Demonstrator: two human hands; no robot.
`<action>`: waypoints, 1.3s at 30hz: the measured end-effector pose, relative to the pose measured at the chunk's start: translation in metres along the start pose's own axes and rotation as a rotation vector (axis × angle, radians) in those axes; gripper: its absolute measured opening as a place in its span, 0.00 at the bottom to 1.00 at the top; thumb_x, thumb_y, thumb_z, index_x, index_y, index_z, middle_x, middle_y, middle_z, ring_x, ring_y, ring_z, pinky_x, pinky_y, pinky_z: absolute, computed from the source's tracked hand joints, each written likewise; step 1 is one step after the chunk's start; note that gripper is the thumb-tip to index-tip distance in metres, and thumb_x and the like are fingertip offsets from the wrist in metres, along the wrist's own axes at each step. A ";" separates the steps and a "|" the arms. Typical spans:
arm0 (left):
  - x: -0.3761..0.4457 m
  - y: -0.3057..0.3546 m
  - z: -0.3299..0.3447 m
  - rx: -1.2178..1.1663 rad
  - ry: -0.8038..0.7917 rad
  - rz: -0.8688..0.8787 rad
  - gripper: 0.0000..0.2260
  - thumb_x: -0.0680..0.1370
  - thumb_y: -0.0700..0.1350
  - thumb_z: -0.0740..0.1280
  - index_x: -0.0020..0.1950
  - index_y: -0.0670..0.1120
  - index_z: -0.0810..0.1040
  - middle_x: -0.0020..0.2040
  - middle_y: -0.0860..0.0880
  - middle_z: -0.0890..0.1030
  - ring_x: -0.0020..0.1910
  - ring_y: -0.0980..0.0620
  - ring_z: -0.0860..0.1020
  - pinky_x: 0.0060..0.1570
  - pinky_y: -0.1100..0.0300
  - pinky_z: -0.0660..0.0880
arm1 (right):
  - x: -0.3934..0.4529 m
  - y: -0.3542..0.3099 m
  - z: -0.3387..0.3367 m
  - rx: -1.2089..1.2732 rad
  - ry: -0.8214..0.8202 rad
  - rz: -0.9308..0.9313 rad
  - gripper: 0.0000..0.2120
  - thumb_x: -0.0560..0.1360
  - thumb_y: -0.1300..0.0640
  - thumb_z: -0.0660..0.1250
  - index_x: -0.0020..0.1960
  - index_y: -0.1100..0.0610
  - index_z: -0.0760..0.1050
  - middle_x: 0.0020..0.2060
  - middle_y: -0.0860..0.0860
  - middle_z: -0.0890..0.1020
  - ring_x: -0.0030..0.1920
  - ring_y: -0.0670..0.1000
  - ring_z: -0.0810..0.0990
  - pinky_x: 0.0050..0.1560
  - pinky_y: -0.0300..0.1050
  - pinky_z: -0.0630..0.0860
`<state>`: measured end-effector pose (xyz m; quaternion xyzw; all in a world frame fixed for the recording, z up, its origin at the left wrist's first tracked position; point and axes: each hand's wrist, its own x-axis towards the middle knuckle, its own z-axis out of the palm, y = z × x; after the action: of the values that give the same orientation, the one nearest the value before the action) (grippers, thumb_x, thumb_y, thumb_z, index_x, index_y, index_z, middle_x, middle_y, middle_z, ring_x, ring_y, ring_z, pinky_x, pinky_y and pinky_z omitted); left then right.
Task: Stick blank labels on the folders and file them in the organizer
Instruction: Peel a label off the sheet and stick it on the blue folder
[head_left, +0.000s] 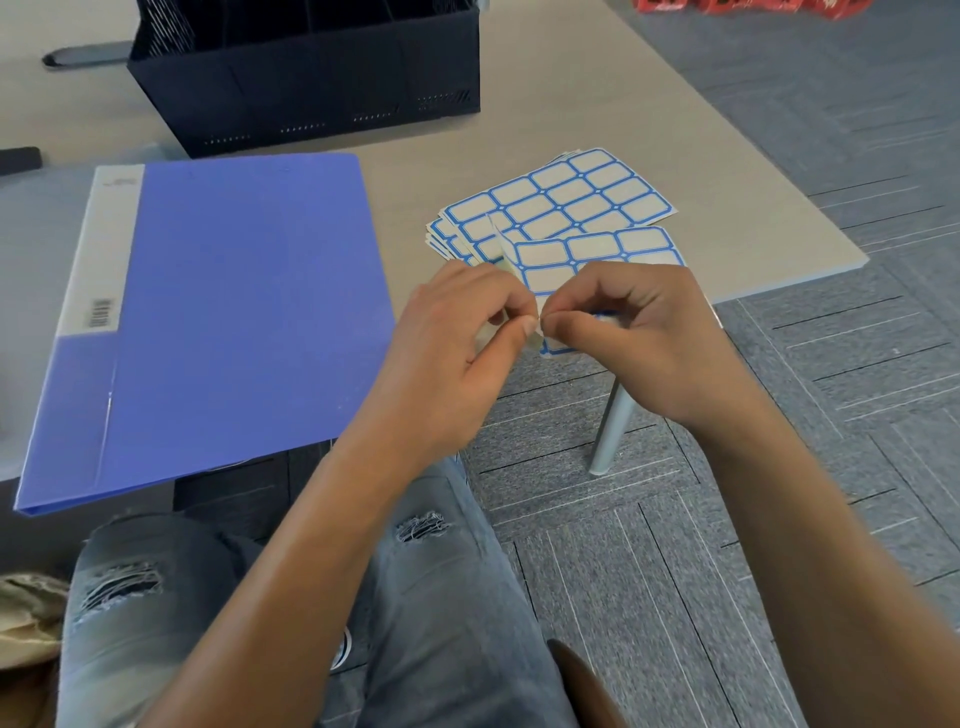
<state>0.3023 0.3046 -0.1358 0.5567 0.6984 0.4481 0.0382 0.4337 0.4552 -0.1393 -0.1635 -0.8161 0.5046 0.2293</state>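
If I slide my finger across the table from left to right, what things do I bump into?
Blue folder → left hand → right hand, both pinching one label sheet. The black organizer sits farther back, above the folder.

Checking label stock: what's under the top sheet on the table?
More label sheets fan out beneath the top label sheet at its left edges; their count and faces are covered. Both hands pinch a separate sheet.

folder (234, 322): blue, closed, flat on our desk
label sheets (558, 205): blue-bordered stack, right of it
organizer (306, 83): black, behind
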 end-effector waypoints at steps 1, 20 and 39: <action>0.000 0.000 0.001 0.001 -0.002 -0.004 0.03 0.79 0.40 0.68 0.46 0.45 0.78 0.42 0.51 0.79 0.48 0.47 0.75 0.51 0.45 0.72 | 0.000 0.000 0.000 -0.008 -0.003 0.002 0.03 0.76 0.63 0.75 0.44 0.57 0.84 0.37 0.48 0.86 0.39 0.43 0.82 0.46 0.41 0.78; -0.002 -0.001 0.000 0.016 -0.048 -0.066 0.03 0.79 0.37 0.67 0.47 0.44 0.78 0.43 0.53 0.78 0.47 0.54 0.73 0.48 0.68 0.66 | 0.001 -0.005 -0.002 -0.097 -0.030 -0.025 0.05 0.73 0.62 0.79 0.41 0.55 0.86 0.37 0.44 0.85 0.40 0.41 0.82 0.46 0.32 0.72; -0.002 0.011 -0.002 -0.403 0.131 -0.310 0.06 0.83 0.39 0.66 0.47 0.46 0.79 0.38 0.58 0.81 0.38 0.53 0.75 0.41 0.59 0.72 | -0.010 0.002 0.006 -0.050 0.134 -0.138 0.09 0.75 0.61 0.79 0.54 0.57 0.85 0.51 0.49 0.87 0.55 0.48 0.85 0.60 0.40 0.77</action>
<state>0.3102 0.3011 -0.1281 0.3940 0.6731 0.6019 0.1714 0.4388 0.4469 -0.1449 -0.1459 -0.8206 0.4551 0.3135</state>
